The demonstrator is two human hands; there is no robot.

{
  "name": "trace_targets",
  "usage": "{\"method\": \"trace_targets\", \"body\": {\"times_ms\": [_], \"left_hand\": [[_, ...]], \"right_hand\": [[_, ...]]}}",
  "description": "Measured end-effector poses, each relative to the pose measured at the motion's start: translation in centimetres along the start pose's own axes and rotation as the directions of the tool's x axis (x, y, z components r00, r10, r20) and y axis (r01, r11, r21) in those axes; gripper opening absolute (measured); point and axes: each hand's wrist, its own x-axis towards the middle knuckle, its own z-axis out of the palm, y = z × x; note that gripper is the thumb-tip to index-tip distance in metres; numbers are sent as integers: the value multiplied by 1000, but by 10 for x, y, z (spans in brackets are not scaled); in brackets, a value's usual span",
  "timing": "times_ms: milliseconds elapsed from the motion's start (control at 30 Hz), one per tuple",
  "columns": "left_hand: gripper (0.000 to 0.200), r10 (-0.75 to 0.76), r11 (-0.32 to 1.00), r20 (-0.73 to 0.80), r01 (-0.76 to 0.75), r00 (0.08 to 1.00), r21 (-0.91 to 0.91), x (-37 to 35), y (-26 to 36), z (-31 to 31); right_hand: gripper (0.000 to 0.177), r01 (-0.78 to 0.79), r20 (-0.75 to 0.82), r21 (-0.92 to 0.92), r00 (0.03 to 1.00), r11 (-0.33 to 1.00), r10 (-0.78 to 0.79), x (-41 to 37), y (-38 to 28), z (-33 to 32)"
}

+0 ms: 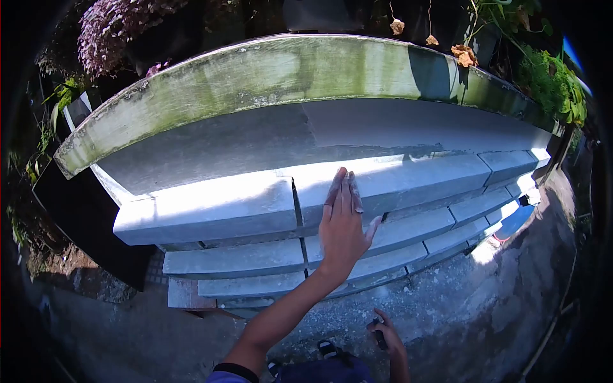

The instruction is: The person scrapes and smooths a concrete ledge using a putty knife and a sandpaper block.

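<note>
Two hands, one stepped stack: L hand (345,223) flat on middle top slab (428,185), R hand (386,330) round dark item (381,340)

Far L: dark panel (83,223) w/ curved outer edge, just beside the stack's end. Purple-leaved plant (115,32) behind the green-stained ledge (255,76), which bows across the top, L to R. Under its lower edge, grey wall (217,147), darker at L, lighter at R; some room betw. ledge & top tier.

L top slab (211,210) ends at a narrow dark gap; lower slabs (236,260) below it, stepped, w/ reddish block (191,293) at bottom L end.

Just R of the gap, middle top slab, its top partly sunlit. L grip: not grasping, fingers together & whitish, laid over slab's front edge, thumb out to R.

Bottom centre: feet (329,348) on the ground. R of them, R hand, well apart from the slabs; R grip: closed round dark item, type can't tell. Ground (460,306) spreads R from the stack's foot, pale bits scattered nr. it.

R end: blue thing (514,223) w/ reddish edge, poss. a container, contents can't tell. Above, dry leaf (465,56) at ledge's top edge & green foliage (549,83) over its R end.
</note>
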Motion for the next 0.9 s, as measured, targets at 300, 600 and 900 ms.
{"method": "trace_targets", "body": {"times_ms": [300, 600, 900], "left_hand": [[80, -204, 930, -293, 279, 934, 240, -129, -110, -78], [66, -816, 535, -115, 816, 566, 221, -511, -203, -17], [62, -980, 187, 122, 932, 156, 309, -479, -120, -62]], "right_hand": [[70, 237, 290, -262, 944, 936, -158, 15, -26, 0], [49, 706, 264, 26, 678, 708, -686, -5, -150, 88], [35, 865, 3, -393, -336, -310, -942, 5, -249, 174]]}}
